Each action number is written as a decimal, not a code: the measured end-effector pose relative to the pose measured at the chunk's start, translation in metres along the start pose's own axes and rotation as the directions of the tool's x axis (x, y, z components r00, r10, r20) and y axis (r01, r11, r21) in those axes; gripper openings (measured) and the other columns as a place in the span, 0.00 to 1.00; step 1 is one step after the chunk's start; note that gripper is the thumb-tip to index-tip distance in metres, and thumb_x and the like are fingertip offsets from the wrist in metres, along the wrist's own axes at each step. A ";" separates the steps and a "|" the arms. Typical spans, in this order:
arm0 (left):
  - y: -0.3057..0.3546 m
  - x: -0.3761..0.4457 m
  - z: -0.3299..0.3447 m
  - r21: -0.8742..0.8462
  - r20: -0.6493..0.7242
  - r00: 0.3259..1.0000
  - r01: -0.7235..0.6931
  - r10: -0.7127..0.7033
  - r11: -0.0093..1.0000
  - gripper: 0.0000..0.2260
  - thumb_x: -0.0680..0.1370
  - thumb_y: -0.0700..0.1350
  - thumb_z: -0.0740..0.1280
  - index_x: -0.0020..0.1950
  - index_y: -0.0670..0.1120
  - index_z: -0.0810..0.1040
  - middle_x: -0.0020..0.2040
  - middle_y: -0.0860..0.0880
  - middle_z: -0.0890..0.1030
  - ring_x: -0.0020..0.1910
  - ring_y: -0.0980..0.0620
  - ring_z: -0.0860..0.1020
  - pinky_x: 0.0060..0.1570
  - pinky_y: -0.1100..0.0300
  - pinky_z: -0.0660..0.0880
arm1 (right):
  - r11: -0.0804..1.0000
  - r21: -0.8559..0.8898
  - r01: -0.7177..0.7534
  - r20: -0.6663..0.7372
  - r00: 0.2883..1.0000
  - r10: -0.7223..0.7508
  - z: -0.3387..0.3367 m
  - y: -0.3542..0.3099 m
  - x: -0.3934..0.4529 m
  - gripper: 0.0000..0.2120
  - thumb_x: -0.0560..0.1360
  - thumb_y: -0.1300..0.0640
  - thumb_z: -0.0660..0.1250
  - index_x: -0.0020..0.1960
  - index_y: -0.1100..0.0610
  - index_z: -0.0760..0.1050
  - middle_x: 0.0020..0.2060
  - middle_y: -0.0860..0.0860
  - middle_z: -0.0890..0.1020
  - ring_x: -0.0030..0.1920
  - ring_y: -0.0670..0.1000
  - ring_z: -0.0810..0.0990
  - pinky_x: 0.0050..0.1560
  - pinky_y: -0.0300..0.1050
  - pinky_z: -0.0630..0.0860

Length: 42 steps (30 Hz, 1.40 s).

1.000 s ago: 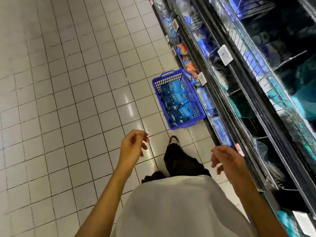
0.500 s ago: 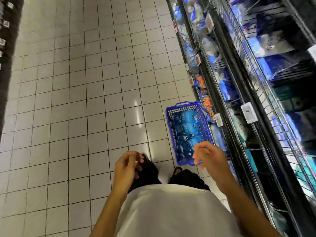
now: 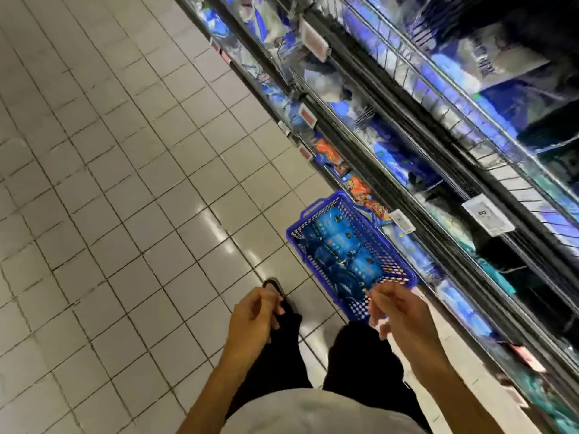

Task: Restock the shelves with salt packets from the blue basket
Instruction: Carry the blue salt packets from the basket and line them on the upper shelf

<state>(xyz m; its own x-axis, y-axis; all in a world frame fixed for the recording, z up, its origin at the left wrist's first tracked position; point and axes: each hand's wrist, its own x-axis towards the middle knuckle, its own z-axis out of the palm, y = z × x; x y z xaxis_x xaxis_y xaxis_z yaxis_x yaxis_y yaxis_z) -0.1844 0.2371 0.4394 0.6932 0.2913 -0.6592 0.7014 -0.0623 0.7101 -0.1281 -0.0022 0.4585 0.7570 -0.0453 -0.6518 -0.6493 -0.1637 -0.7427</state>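
Observation:
A blue plastic basket (image 3: 316, 214) stands on the tiled floor right against the shelving, holding several blue salt packets (image 3: 340, 260). My right hand (image 3: 399, 311) hovers over the basket's near end, fingers loosely curled and holding nothing. My left hand (image 3: 253, 317) hangs lower left of the basket above my dark trouser leg, fingers loosely curled and empty. The shelves (image 3: 438, 158) run along the right side, stocked with blue and white packets behind wire fronts.
Orange packets (image 3: 360, 187) lie on the low shelf just beyond the basket. White price tags (image 3: 487, 216) stick out from the shelf edges. Pale floor tiles (image 3: 125, 183) stretch to the left. My dark shoe (image 3: 274, 285) is on the floor beside the basket.
I have walked up to the basket; it now lies just in front of my feet. My right hand has come forward over its near end. Both hands stay empty.

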 end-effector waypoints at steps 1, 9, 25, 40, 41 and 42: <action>0.000 0.018 -0.002 0.035 0.036 0.999 0.008 -0.009 0.999 0.13 0.84 0.46 0.60 0.44 0.49 0.81 0.39 0.51 0.84 0.31 0.57 0.78 0.27 0.64 0.71 | 1.000 0.009 -0.011 -0.025 1.000 0.011 0.008 0.003 0.009 0.05 0.81 0.65 0.65 0.47 0.64 0.77 0.27 0.51 0.79 0.27 0.48 0.75 0.23 0.38 0.68; -0.026 0.179 0.034 0.266 0.193 0.981 -0.018 -0.035 0.964 0.11 0.83 0.40 0.62 0.43 0.47 0.80 0.36 0.51 0.83 0.30 0.63 0.78 0.26 0.71 0.70 | 0.982 0.108 -0.153 -0.195 0.966 0.171 0.056 0.083 0.125 0.08 0.82 0.66 0.63 0.45 0.62 0.76 0.24 0.50 0.77 0.23 0.47 0.74 0.25 0.42 0.65; -0.223 0.486 0.240 0.807 0.308 0.951 -0.280 0.035 0.520 0.24 0.81 0.49 0.63 0.72 0.37 0.64 0.69 0.36 0.71 0.69 0.36 0.70 0.66 0.41 0.70 | 0.888 -0.019 -0.459 -0.280 0.855 0.436 0.089 0.367 0.444 0.06 0.78 0.54 0.67 0.46 0.57 0.77 0.37 0.55 0.78 0.39 0.54 0.76 0.37 0.41 0.75; -0.293 0.546 0.287 0.891 0.182 0.949 -0.269 0.256 0.366 0.31 0.80 0.55 0.66 0.72 0.34 0.65 0.67 0.33 0.70 0.65 0.34 0.70 0.67 0.44 0.64 | 0.759 0.428 -0.490 -0.291 0.721 0.629 0.124 0.438 0.531 0.36 0.61 0.47 0.84 0.64 0.58 0.77 0.61 0.57 0.83 0.60 0.59 0.82 0.65 0.55 0.77; -0.293 0.551 0.286 0.914 0.174 0.962 -0.238 0.213 0.329 0.33 0.79 0.60 0.65 0.72 0.35 0.65 0.67 0.35 0.73 0.65 0.35 0.70 0.66 0.45 0.63 | 0.741 0.483 -0.465 -0.267 0.728 0.631 0.122 0.438 0.531 0.27 0.61 0.51 0.84 0.56 0.56 0.79 0.56 0.56 0.85 0.55 0.59 0.84 0.62 0.56 0.79; -0.292 0.555 0.285 0.923 0.151 0.973 -0.203 0.176 0.327 0.36 0.77 0.64 0.67 0.70 0.37 0.67 0.66 0.36 0.75 0.66 0.36 0.71 0.66 0.45 0.64 | 0.728 0.517 -0.449 -0.256 0.731 0.632 0.120 0.438 0.530 0.20 0.62 0.54 0.84 0.50 0.54 0.80 0.51 0.53 0.86 0.51 0.57 0.85 0.60 0.56 0.80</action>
<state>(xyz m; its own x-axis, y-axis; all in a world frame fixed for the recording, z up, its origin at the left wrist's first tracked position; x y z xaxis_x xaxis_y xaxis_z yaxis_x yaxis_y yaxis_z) 0.0427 0.1445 -0.2042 0.8231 0.1280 -0.5533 0.2416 -0.9606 0.1372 -0.0199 0.0202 -0.2303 0.1615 -0.3887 -0.9071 -0.8510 0.4107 -0.3274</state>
